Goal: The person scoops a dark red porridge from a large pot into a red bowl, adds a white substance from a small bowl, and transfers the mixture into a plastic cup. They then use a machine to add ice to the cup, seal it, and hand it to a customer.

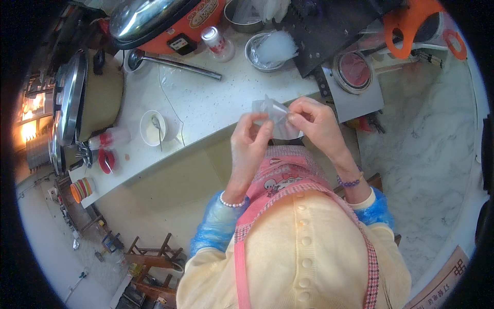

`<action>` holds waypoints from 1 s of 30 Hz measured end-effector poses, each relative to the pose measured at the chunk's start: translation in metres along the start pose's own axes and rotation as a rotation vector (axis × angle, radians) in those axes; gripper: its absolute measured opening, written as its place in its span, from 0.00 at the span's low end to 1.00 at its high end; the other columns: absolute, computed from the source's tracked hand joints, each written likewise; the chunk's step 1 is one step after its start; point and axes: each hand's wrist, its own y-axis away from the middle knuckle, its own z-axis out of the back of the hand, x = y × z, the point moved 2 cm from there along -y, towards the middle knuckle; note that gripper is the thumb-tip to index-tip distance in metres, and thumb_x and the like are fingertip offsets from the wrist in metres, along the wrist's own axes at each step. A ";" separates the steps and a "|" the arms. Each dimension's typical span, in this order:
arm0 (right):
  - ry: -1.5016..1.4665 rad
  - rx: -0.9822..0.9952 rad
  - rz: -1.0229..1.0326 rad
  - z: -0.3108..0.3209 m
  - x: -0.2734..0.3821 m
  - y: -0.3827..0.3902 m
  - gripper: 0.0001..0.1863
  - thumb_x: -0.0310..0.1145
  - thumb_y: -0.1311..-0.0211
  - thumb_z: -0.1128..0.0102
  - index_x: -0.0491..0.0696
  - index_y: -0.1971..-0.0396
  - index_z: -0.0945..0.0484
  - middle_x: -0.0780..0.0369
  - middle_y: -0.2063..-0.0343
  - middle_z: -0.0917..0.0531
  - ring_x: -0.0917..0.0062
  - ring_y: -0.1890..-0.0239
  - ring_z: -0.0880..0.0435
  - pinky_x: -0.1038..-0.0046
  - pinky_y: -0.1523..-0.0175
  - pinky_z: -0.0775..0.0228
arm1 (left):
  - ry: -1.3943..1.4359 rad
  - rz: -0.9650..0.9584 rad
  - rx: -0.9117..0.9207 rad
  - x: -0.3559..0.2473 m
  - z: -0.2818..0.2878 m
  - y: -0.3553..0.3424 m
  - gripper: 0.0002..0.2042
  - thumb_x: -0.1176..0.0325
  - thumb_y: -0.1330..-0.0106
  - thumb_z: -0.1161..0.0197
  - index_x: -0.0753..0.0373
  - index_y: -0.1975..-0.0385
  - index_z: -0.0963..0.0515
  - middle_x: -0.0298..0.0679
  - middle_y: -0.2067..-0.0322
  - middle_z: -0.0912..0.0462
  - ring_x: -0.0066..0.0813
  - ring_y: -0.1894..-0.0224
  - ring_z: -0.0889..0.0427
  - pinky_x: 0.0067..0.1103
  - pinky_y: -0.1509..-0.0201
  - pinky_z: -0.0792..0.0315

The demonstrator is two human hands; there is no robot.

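Note:
Between my two hands, over the counter's front edge, is a small translucent plastic bag [278,119]. My left hand [248,136] pinches its left side between thumb and fingers. At its upper right my right hand [315,121] grips the plastic the same way. The bag looks thin and creased, and I cannot see anything inside it. Left of my hands, a white bowl [149,135] with pale contents and a spoon [157,126] rests on the counter. Beyond them stands a metal bowl [252,61] holding clear plastic film or bags [276,49].
A white counter [206,98] bears a long ladle [180,66], a stack of plastic cups [218,45], a big orange cooker [170,31] and a lidded pot [103,92]. At the right are a dark perforated tray [334,31] and a round tin [353,72]. Wooden stools [154,255] stand lower left.

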 end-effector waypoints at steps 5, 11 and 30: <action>-0.274 0.122 -0.166 0.003 0.006 0.010 0.09 0.31 0.33 0.44 0.41 0.69 0.21 0.69 0.74 0.22 0.88 0.72 0.26 0.81 0.67 0.34 | 0.206 0.121 0.178 -0.007 -0.013 -0.016 0.13 0.67 0.34 0.37 0.69 0.55 0.22 0.32 0.73 0.20 0.15 0.73 0.24 0.15 0.72 0.31; -0.324 0.074 -0.218 0.008 0.005 0.019 0.11 0.34 0.33 0.44 0.42 0.70 0.20 0.69 0.74 0.22 0.88 0.71 0.26 0.83 0.66 0.34 | 0.037 0.056 0.153 -0.005 -0.016 -0.023 0.09 0.67 0.36 0.35 0.67 0.65 0.21 0.30 0.78 0.21 0.13 0.76 0.27 0.16 0.74 0.32; 0.164 0.019 0.043 -0.017 0.002 0.017 0.11 0.21 0.43 0.38 0.45 0.75 0.33 0.70 0.74 0.33 0.86 0.71 0.35 0.83 0.66 0.40 | 0.468 0.037 0.169 0.006 -0.024 0.010 0.07 0.69 0.41 0.33 0.65 0.68 0.21 0.34 0.73 0.18 0.20 0.73 0.21 0.18 0.70 0.26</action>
